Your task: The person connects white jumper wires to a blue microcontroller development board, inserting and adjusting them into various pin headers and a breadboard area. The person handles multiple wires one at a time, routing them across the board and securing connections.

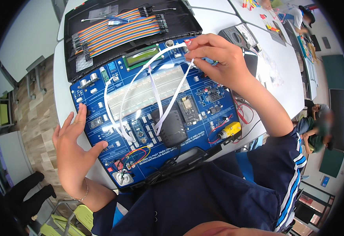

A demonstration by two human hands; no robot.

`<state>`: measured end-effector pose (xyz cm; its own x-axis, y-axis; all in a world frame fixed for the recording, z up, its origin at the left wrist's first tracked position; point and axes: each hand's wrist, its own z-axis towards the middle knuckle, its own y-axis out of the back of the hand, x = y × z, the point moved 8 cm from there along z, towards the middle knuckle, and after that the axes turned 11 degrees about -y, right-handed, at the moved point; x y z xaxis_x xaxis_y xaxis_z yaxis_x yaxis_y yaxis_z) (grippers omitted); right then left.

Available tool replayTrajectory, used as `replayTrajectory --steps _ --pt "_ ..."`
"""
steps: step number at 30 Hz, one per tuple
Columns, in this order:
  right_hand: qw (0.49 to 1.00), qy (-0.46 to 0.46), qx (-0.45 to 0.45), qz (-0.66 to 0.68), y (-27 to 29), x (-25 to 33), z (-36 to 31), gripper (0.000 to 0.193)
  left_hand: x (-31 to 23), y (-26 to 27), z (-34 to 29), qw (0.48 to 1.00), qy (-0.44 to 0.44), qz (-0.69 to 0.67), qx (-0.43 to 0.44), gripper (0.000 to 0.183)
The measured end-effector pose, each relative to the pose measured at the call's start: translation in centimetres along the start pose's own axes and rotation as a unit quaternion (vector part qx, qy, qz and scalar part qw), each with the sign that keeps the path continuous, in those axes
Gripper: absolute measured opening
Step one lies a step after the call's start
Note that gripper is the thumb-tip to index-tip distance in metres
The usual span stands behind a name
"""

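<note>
A blue electronics trainer board (168, 155) lies in an opened black case in front of me. My right hand (221, 59) is over its far right corner, thumb and fingers pinched on the end of a white cable (176, 96). A second white cable (144, 65) arches up to the same fingertips; whether they grip it too is hidden. At the board's left edge rests my left hand (75, 145), fingers spread, holding nothing. Between the hands sits a white breadboard (152, 90). A black box-shaped adapter (172, 128) lies on the board, next to white connectors and a small blue module (138, 131).
Rainbow ribbon wires (121, 33) lie in the case lid (73, 19). A green-framed display (142, 57) is at the board's far side, a yellow motor (231, 129) at its right. A multimeter (239, 35) with leads stands on the white table (286, 74). Other people are beyond.
</note>
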<state>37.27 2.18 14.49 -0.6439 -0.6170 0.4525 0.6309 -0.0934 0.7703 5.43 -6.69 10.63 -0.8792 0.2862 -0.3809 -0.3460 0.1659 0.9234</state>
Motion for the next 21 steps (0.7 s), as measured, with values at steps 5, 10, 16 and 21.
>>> replayTrajectory --steps 5,10,16,21 --pt "1.000 -0.018 -0.007 0.012 -1.1 -0.9 -0.3 0.020 -0.1 0.1 -0.1 1.000 0.002 -0.005 -0.001 0.099" --pt "0.999 0.014 0.021 0.031 -0.8 2.4 0.2 0.020 -0.1 0.0 -0.1 1.000 -0.001 -0.007 0.002 0.099" --pt "0.987 0.156 0.031 -0.006 -0.8 6.1 4.4 0.017 -0.1 0.0 -0.2 1.000 -0.004 0.001 0.003 0.097" --pt "0.981 0.144 0.056 -0.117 -1.1 2.0 6.1 0.016 -0.2 -0.1 0.2 1.000 0.003 -0.007 0.009 0.098"
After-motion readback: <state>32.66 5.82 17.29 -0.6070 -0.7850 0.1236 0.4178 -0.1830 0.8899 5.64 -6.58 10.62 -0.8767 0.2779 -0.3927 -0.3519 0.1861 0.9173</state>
